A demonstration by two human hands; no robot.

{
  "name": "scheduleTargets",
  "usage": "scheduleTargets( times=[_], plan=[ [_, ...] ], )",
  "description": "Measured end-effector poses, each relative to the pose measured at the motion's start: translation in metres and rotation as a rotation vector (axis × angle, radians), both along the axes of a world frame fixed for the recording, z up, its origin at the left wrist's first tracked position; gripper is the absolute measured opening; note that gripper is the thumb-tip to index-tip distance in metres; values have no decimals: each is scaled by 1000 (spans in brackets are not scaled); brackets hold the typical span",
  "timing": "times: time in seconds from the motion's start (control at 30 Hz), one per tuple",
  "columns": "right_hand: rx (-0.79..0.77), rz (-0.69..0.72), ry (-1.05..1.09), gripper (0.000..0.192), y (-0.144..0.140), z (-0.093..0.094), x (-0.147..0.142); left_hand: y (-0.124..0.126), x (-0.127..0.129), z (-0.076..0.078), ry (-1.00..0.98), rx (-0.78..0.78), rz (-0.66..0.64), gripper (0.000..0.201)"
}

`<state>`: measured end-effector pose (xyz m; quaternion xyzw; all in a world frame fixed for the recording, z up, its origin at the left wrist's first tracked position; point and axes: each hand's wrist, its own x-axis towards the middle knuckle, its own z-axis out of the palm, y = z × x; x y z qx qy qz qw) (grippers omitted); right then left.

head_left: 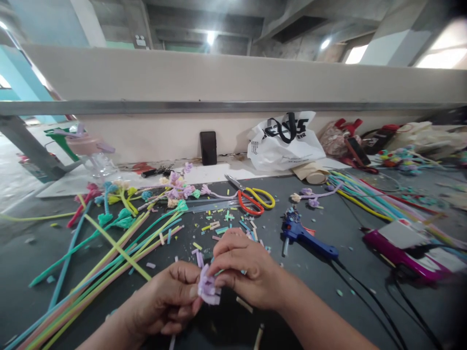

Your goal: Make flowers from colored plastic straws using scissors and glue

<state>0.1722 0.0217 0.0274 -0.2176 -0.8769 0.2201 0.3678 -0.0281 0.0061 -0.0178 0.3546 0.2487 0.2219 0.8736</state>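
My left hand [166,301] and right hand [242,272] meet low over the dark table [365,272], fingers of both pinched together on a small lilac paper flower [207,290] held between them. Coloured straws [109,253] lie left; blue glue gun [306,236] and scissors [251,199] sit beyond.

Bare surface [350,253] lay open between glue gun [306,236] and pink box [401,248]; straws [102,257] crowded the left edge, scissors [251,199] and cut bits [219,226] blocked mid-surface.
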Motion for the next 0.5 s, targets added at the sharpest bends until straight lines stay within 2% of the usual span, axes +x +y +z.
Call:
scheduleTargets(
  times=[0.27,0.5],
  plan=[
    [-56,39,-17,11,3,6,3,0,0,1,17,9,1,23],
    [-138,40,0,7,0,10,0,-1,-2,0,37,30,-53,26]
  ],
)
